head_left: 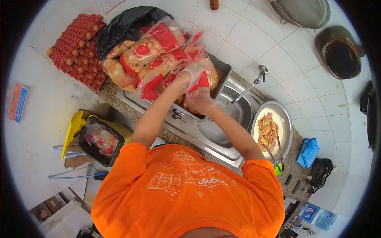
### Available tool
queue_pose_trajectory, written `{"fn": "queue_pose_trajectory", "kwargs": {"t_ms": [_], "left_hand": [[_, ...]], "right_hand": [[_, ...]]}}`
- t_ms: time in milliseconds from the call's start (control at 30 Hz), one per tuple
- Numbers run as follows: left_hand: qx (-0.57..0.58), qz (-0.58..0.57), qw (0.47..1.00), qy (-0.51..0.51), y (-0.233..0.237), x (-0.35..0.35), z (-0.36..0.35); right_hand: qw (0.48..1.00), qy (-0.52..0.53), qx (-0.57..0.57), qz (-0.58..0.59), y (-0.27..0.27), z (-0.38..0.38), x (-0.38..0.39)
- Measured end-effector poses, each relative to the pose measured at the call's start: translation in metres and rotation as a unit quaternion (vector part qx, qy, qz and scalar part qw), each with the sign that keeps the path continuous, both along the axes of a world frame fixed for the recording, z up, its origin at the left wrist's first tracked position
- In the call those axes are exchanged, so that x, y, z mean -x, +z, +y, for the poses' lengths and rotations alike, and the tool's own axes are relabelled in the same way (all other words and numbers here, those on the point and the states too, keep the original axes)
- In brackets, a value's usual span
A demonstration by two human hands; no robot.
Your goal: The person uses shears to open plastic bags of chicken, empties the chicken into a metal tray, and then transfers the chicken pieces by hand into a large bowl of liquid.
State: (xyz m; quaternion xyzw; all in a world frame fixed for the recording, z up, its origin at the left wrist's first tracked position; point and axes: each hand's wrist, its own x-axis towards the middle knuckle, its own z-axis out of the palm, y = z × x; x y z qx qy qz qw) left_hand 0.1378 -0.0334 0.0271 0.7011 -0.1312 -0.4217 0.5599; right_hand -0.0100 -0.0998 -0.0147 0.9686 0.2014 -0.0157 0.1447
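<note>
My left hand (191, 75), in a clear plastic glove, is closed on a red-and-clear plastic bag of food (203, 82) that looks like packaged chicken. Just below it, my right hand (199, 104), gloved the same way, grips the lower part of that bag; its fingers are partly hidden by the plastic. Several similar printed bags (149, 49) are piled on the left, beside and under my left forearm. Behind my hands, a grey tray (223, 71) sits across the steel sink (226, 135), partly covered by the bags.
Red egg trays (77, 51) and a black plastic bag (123, 29) stand at the left. A tap (260, 75) rises behind the sink. To the right, a metal bowl (289, 137) holds cut meat (268, 129) and tongs. Scissors (177, 114) lie on the drainboard above a bin (105, 158).
</note>
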Motion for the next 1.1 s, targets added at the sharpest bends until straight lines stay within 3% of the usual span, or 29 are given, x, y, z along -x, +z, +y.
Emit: {"fn": "queue_pose_trajectory", "kwargs": {"t_ms": [33,100,133,200,333,400,433,500,533,600,633,700,733,833,867,933,1000,1067,1100], "left_hand": [[0.002,0.001,1.0,0.002,-0.008,-0.005,0.001],[-0.039,-0.109,0.993,0.013,-0.021,-0.014,0.007],[-0.037,-0.108,0.993,0.016,-0.028,-0.022,0.01],[-0.074,-0.135,0.988,0.017,-0.041,-0.036,0.018],[-0.01,-0.228,0.966,0.124,-0.048,-0.039,0.026],[-0.089,-0.113,0.986,0.086,-0.023,-0.04,0.032],[-0.086,-0.111,0.987,0.084,-0.019,-0.039,0.033],[-0.136,-0.243,0.956,0.092,-0.011,-0.038,0.032],[-0.13,-0.244,0.957,0.091,-0.009,-0.036,0.033],[-0.086,-0.23,0.953,0.176,-0.009,-0.026,0.039],[-0.08,-0.232,0.954,0.17,-0.007,-0.023,0.039],[-0.087,-0.243,0.949,0.179,-0.005,-0.016,0.041],[-0.082,-0.248,0.951,0.167,-0.004,-0.015,0.042],[-0.041,-0.361,0.918,0.162,-0.006,-0.009,0.043],[-0.049,-0.401,0.9,0.161,-0.004,-0.008,0.041],[-0.11,-0.51,0.841,0.146,-0.01,-0.009,0.035],[-0.165,-0.72,0.673,0.04,-0.01,-0.008,0.041],[-0.209,-0.693,0.688,0.054,-0.005,-0.006,0.039],[-0.214,-0.734,0.643,0.039,0.002,-0.002,0.042]], "right_hand": [[1.0,0.002,0.002,0.001,-0.027,-0.003,-0.005],[0.995,-0.02,-0.095,-0.01,-0.099,-0.016,-0.022],[0.995,-0.017,-0.093,-0.008,-0.079,-0.015,-0.029],[0.975,-0.031,-0.059,0.211,-0.028,-0.019,-0.036],[0.968,0.003,-0.1,0.231,0.039,-0.027,-0.049],[0.95,0.007,-0.23,0.21,0.06,-0.035,-0.062],[0.951,0.004,-0.227,0.211,0.07,-0.037,-0.061],[0.895,-0.151,-0.322,0.267,0.088,-0.045,-0.057],[0.897,-0.154,-0.318,0.264,0.082,-0.06,-0.054],[0.808,-0.156,-0.542,0.17,0.063,-0.091,-0.043],[0.81,-0.162,-0.54,0.163,0.067,-0.094,-0.037],[0.614,-0.246,-0.737,0.136,0.07,-0.097,-0.013],[0.612,-0.251,-0.739,0.123,0.076,-0.092,-0.004],[0.454,-0.26,-0.851,-0.031,0.081,-0.075,0.02],[0.448,-0.269,-0.851,-0.048,0.081,-0.077,0.028],[0.305,-0.234,-0.923,0.003,0.09,-0.081,0.054],[0.28,-0.258,-0.922,-0.07,0.09,-0.093,0.083],[0.24,-0.3,-0.905,-0.181,0.123,-0.087,0.112],[0.205,-0.305,-0.902,-0.228,0.13,-0.09,0.129]]}}
